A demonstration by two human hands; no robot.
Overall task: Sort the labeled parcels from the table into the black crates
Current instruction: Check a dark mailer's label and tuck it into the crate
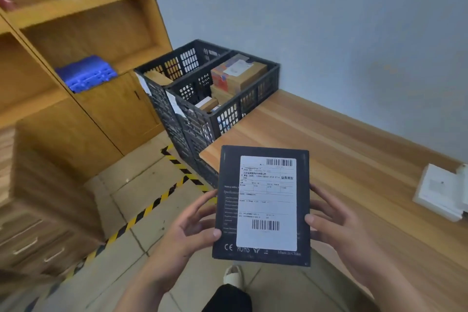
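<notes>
Parcel (262, 206) held upright between both hands, label facing the camera.
Left hand (193, 223) grips its 9 o'clock edge, right hand (336, 220) its 3 o'clock edge; black crates (202, 88) stand at 11 o'clock; label print is blurred.

Near centre, a flat parcel (262, 206) held between left hand (195, 225) and right hand (336, 223), fingers (320, 192) on its side edges, above the near end of the bench (329, 139). Far off, two crates (207, 88) side by side at the bench's far end, against the wall, boxes (239, 71) inside. Right, another parcel (440, 191) on the bench. Left, a shelf unit (76, 33).
</notes>
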